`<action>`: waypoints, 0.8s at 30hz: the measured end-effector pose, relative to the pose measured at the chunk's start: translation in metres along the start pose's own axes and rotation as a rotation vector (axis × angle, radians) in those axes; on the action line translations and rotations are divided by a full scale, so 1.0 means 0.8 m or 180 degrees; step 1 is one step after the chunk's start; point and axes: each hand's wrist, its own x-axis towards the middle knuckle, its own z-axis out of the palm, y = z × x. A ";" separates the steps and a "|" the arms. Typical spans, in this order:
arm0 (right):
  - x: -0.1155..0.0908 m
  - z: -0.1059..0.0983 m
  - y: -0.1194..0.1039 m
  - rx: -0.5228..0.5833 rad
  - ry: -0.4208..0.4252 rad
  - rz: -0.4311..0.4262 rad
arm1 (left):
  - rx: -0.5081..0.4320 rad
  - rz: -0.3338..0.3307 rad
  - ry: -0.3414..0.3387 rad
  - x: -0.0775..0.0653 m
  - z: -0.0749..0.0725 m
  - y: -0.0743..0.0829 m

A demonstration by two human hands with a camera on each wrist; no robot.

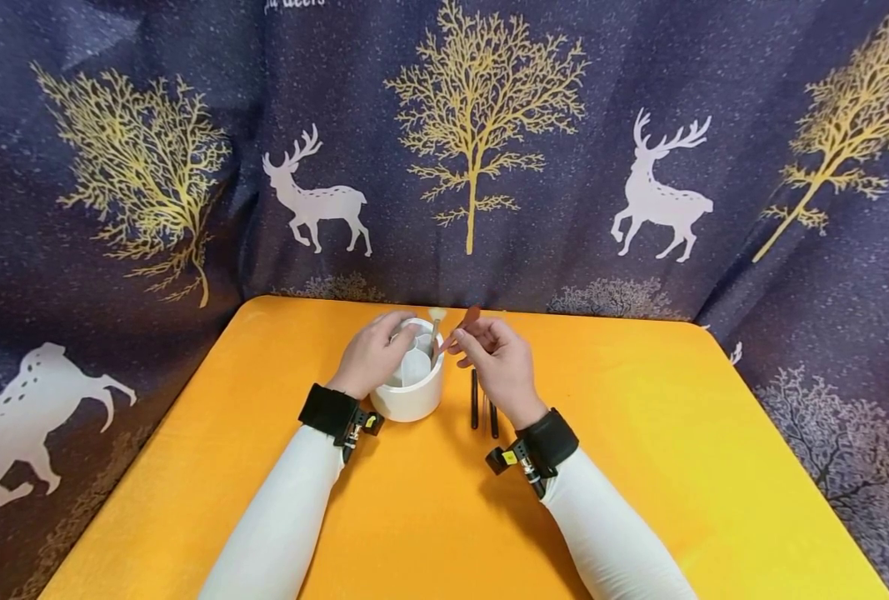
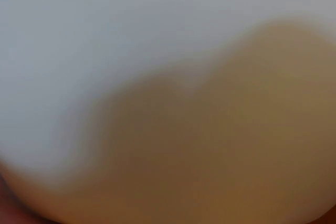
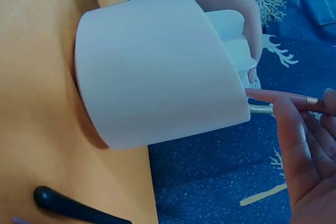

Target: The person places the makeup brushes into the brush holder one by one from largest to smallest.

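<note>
A round white brush holder (image 1: 408, 403) with inner compartments stands on the table. My left hand (image 1: 372, 354) grips its left side, fingers at the back rim; the right wrist view shows this hand (image 3: 226, 3) behind the holder (image 3: 163, 72). Between thumb and fingers, my right hand (image 1: 498, 367) pinches a reddish brush (image 1: 466, 320), dark red end up. Its pink handle (image 3: 270, 95) slants down to the rim, the lower tip hidden at the holder's edge. Another brush (image 1: 437, 317) with a pale head stands in the right-hand compartment.
Slim black-handled tools (image 1: 475, 400) lie on the orange tabletop (image 1: 624, 467) right of the holder, below my right hand. A dark curtain (image 1: 519, 275) with deer and trees hangs behind the table. The left wrist view is only a blur.
</note>
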 end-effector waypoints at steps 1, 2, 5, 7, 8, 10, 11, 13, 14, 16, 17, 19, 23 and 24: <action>-0.001 0.001 0.000 -0.0024 -0.0007 -0.0002 | 0.0007 0.0000 0.0002 0.000 0.000 0.000; -0.002 0.001 0.000 -0.0047 -0.0018 -0.0002 | 0.0010 0.0004 0.0005 0.000 0.000 0.000; -0.003 0.002 0.002 -0.0127 -0.0092 -0.0026 | 0.0016 0.0006 0.0013 0.001 0.001 -0.001; -0.003 0.002 0.004 -0.0171 -0.0141 -0.0053 | 0.0013 0.0005 0.0011 0.001 0.002 -0.002; -0.004 0.002 0.005 -0.0182 -0.0159 -0.0062 | 0.0004 0.0008 0.0009 0.001 0.002 -0.002; -0.003 0.002 0.007 -0.0209 -0.0189 -0.0078 | 0.0003 0.0010 0.0009 0.001 0.002 -0.002; -0.003 0.001 0.007 -0.0231 -0.0193 -0.0087 | 0.0003 0.0012 0.0012 0.001 0.002 -0.002; -0.003 0.001 0.008 -0.0282 -0.0204 -0.0111 | 0.0010 0.0018 0.0024 0.001 0.003 -0.002; -0.003 0.001 0.008 -0.0320 -0.0214 -0.0120 | 0.0017 0.0026 0.0029 0.002 0.003 -0.003; -0.002 0.001 0.008 -0.0415 -0.0240 -0.0137 | 0.0022 0.0045 0.0031 0.002 0.002 -0.003; -0.002 0.001 0.008 -0.0464 -0.0262 -0.0140 | 0.0021 0.0050 0.0031 0.002 0.002 -0.003; -0.002 0.001 0.008 -0.0572 -0.0300 -0.0125 | 0.0017 0.0059 0.0021 0.002 0.002 -0.004; -0.001 -0.001 0.008 -0.0737 -0.0308 -0.0080 | 0.0017 0.0060 0.0011 0.002 0.001 -0.003; 0.000 -0.001 0.007 -0.0771 -0.0290 -0.0073 | 0.0021 0.0061 0.0010 0.002 0.001 -0.003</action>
